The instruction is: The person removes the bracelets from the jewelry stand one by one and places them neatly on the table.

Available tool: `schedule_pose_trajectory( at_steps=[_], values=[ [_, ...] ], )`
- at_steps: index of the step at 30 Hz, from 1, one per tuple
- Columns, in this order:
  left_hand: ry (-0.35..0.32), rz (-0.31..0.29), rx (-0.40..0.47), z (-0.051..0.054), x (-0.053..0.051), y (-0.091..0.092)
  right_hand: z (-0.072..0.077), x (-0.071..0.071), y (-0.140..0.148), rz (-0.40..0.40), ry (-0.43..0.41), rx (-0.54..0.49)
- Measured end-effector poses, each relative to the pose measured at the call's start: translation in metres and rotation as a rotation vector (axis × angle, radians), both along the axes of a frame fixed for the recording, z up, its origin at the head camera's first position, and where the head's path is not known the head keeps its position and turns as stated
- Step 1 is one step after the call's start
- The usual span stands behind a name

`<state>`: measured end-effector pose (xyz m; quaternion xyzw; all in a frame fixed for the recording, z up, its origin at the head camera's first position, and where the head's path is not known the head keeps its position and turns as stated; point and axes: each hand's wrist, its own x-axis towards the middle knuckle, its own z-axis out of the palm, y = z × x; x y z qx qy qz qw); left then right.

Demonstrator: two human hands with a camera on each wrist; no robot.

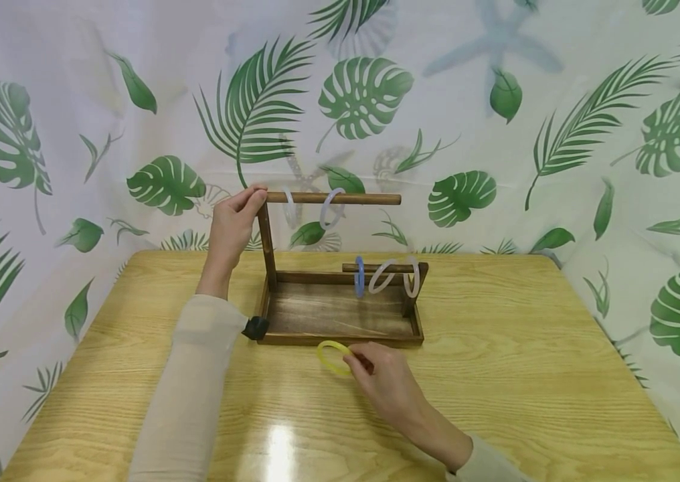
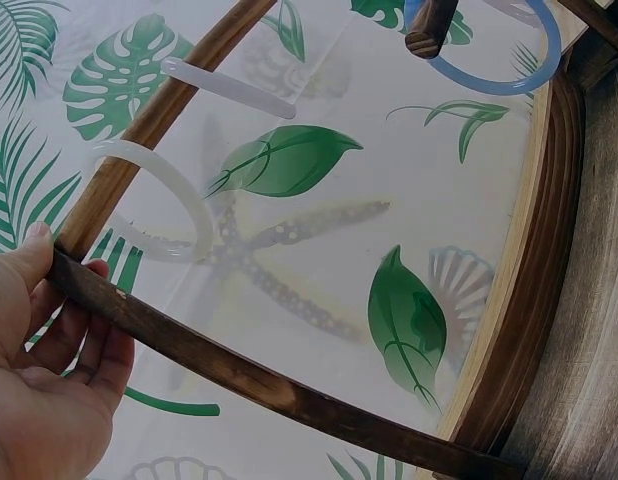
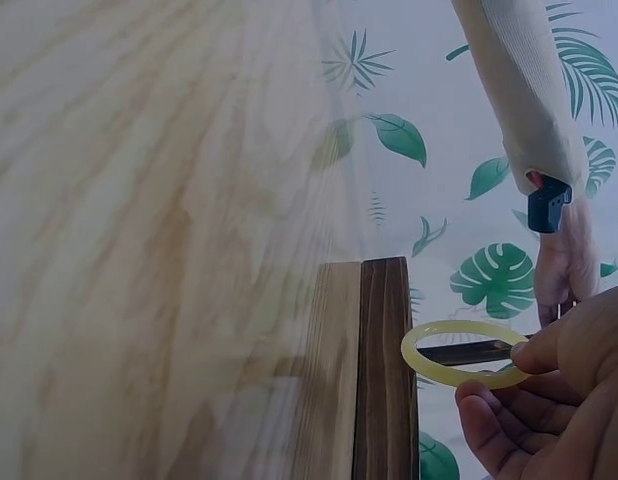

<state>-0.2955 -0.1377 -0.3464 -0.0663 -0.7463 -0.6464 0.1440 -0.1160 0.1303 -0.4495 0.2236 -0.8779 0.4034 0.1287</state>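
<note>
A dark wooden bangle stand [image 1: 340, 339] with a tray base stands on the table, one tall post at its left and a short one at its right. My left hand [image 1: 233, 224] grips the top corner of the tall post, where the upper bar begins. Two pale bangles, one whitish [image 1: 289, 206] and one lavender [image 1: 331, 209], hang on that upper bar. On the lower bar hang a blue bangle [image 1: 359, 277] and two pale bangles [image 1: 381, 276]. In front of the tray, my right hand [image 1: 385, 381] pinches a yellow bangle [image 1: 332, 357] between thumb and fingers.
The light wooden table [image 1: 527, 375] spreads around the stand. Behind it hangs a white cloth [image 1: 587, 221] printed with green leaves and sea shapes. A black wrist device [image 1: 256, 328] is at my left cuff, close to the tray's front left corner.
</note>
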Motion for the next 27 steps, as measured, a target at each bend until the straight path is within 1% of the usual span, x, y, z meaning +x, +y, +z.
schedule_pose_trajectory(
  at_steps=[6,11,23,27],
  values=[
    [-0.01,0.0,-0.009,0.0,0.0014,0.0,-0.002,0.0006,0.0045,-0.013,-0.03,0.021],
    [-0.006,0.001,-0.01,0.0004,0.0006,0.0001,-0.0033,0.0002,0.0065,-0.027,-0.081,0.036],
    [-0.007,0.002,0.003,0.0,-0.0008,0.0005,-0.0078,-0.0028,0.0094,-0.023,-0.193,0.045],
    [-0.009,0.004,0.009,0.0004,-0.0007,0.0008,-0.0099,-0.0037,0.011,-0.007,-0.212,0.042]
  ],
)
